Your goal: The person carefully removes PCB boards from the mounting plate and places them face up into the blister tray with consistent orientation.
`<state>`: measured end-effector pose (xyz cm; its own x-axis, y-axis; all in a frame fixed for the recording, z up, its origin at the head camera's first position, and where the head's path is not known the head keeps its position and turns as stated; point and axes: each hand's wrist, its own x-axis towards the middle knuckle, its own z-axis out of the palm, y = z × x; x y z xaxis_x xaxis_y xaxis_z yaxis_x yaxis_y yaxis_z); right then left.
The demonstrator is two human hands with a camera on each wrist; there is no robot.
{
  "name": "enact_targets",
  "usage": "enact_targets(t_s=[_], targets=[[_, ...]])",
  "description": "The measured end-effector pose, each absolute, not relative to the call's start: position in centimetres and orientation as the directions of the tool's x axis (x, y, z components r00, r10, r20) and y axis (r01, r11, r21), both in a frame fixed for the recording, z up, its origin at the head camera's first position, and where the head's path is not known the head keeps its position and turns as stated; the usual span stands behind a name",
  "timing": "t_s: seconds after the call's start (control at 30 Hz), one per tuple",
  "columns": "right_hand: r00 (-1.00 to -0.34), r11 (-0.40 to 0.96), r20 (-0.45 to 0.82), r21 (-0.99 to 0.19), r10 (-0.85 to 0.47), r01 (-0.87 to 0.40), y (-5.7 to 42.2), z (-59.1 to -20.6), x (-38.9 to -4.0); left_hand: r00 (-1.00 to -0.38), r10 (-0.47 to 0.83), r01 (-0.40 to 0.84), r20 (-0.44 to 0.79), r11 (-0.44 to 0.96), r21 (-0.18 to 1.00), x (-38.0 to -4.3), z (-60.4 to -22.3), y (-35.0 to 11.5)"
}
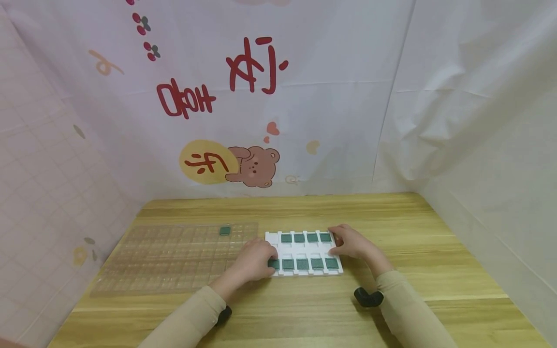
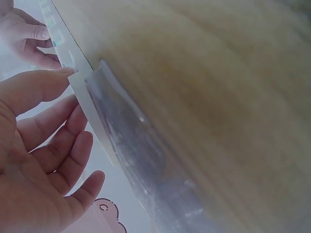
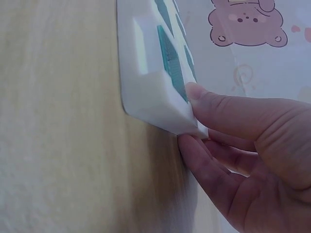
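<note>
A white tray [image 1: 300, 250] lies on the wooden table, with square green chips [image 1: 302, 264] in two rows of slots. Its far-left slot shows bare white. At the tray's left end my left hand [image 1: 254, 258] holds the edge between thumb and fingers; the left wrist view shows the thumb [image 2: 46, 83] at the rim and the other fingers loosely bent. My right hand [image 1: 351, 241] grips the right end. Close up in the right wrist view, the thumb [image 3: 228, 109] lies by a green chip [image 3: 171, 60] on top, with fingers against the tray's end.
Left of the white tray lies a large clear plastic tray [image 1: 150, 258] with many compartments, one green chip [image 1: 225, 231] in its far right part. Its edge reaches close to my left hand. A printed white cloth [image 1: 330, 116] hangs behind the table [image 1: 409, 251] and along both sides.
</note>
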<state>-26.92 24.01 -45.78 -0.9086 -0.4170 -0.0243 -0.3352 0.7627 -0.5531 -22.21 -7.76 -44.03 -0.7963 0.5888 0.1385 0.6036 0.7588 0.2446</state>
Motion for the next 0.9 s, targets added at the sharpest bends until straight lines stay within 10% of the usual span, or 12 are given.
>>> enact_targets(t_s=[0.9], targets=[[-0.91,0.763,-0.03,-0.557,-0.414,-0.328,23.8,-45.82,-26.87,-0.792,0.595,0.608,0.134,0.75,0.261,-22.24,-44.02,-7.96]])
